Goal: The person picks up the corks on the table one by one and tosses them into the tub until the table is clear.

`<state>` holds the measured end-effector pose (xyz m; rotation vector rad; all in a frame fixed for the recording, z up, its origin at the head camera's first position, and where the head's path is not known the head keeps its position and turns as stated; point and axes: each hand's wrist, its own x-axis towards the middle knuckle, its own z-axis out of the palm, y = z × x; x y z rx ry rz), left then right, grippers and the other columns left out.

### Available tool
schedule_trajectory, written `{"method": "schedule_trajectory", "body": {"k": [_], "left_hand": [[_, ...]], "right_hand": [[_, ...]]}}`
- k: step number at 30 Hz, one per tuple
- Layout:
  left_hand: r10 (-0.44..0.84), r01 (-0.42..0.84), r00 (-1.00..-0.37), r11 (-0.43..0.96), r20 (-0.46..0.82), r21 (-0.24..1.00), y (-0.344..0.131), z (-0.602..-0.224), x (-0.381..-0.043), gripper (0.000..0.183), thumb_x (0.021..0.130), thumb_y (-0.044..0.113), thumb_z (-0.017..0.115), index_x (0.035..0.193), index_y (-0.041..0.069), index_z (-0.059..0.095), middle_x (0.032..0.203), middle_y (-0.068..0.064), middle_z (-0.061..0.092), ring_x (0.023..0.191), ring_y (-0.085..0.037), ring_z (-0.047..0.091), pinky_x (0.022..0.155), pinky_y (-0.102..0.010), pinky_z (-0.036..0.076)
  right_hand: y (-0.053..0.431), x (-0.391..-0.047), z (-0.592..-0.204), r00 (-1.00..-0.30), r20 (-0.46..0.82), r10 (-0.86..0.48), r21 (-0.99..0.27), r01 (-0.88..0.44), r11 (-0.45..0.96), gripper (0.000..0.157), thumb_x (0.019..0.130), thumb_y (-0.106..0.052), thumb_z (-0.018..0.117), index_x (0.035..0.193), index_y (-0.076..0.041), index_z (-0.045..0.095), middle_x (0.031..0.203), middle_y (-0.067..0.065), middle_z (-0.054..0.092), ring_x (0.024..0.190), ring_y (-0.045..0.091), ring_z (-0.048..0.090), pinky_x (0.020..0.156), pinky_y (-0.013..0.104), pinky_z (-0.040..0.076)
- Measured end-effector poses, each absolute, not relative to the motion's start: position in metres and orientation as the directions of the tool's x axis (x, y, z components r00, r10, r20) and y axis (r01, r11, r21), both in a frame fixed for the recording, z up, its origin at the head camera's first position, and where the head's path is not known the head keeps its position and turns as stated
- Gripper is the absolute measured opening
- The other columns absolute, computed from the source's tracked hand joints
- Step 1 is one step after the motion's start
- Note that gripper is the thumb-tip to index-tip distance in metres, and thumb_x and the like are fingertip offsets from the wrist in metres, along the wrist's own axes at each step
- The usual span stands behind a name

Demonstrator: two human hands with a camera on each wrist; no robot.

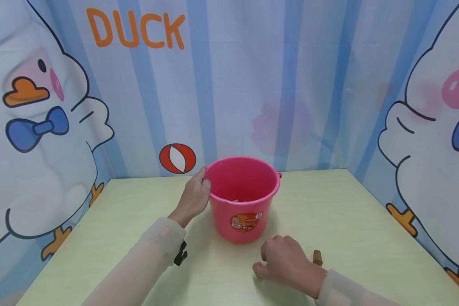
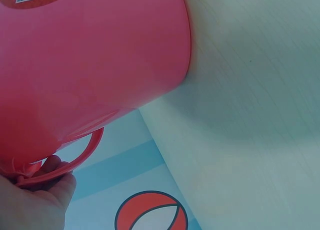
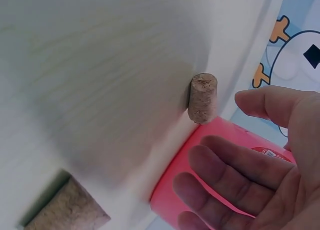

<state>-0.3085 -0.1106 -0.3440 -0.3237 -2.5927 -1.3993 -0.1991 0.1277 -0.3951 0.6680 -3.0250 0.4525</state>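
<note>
A pink bucket point(image 1: 242, 221) with an orange label stands upright at the middle of the table. My left hand point(image 1: 194, 193) grips it at the left of its rim; the left wrist view has the fingers curled by the bucket's handle point(image 2: 92, 149). Bits of something light brown point(image 1: 235, 200) show inside, mostly hidden by the front wall. In front of the bucket, my right hand point(image 1: 284, 261) hovers low with fingers loosely bent and thumb apart. One cork point(image 3: 203, 99) lies near its thumb and fingertips, not held. Another cork point(image 1: 318, 257) rests by the right wrist.
The pale wooden table point(image 1: 352, 212) reaches back to a curtain point(image 1: 245, 85) printed with blue stripes and ducks, which closes off the back and both sides. A black strap point(image 1: 181, 254) hangs by the left wrist.
</note>
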Motion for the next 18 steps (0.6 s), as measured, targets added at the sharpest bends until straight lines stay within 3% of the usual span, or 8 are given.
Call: {"method": "schedule_trajectory", "body": {"k": [8,18], "left_hand": [[0.105,0.271,-0.961,0.54,0.256,0.797,-0.111,-0.345,-0.309,0.062,0.108,0.023,0.036,0.164,0.006,0.016,0.166,-0.009,0.03,0.148,-0.034,0.034,0.111,-0.049,0.044],[0.104,0.277,-0.959,0.538,0.264,0.796,-0.111,-0.346,-0.31,0.063,0.108,0.023,0.036,0.165,0.007,0.016,0.166,-0.008,0.029,0.148,-0.033,0.034,0.11,-0.048,0.045]], "right_hand": [[0.122,-0.203,-0.399,-0.916,0.032,-0.399,-0.242,-0.395,0.886,0.04,0.081,-0.03,0.078,0.05,-0.018,0.055,0.043,-0.01,0.033,0.043,0.007,0.031,0.045,0.024,0.024],[0.116,-0.206,-0.404,-0.939,-0.03,-0.344,-0.183,-0.333,0.925,0.045,0.08,-0.034,0.077,0.05,-0.016,0.05,0.044,-0.007,0.034,0.044,0.009,0.032,0.046,0.025,0.025]]}}
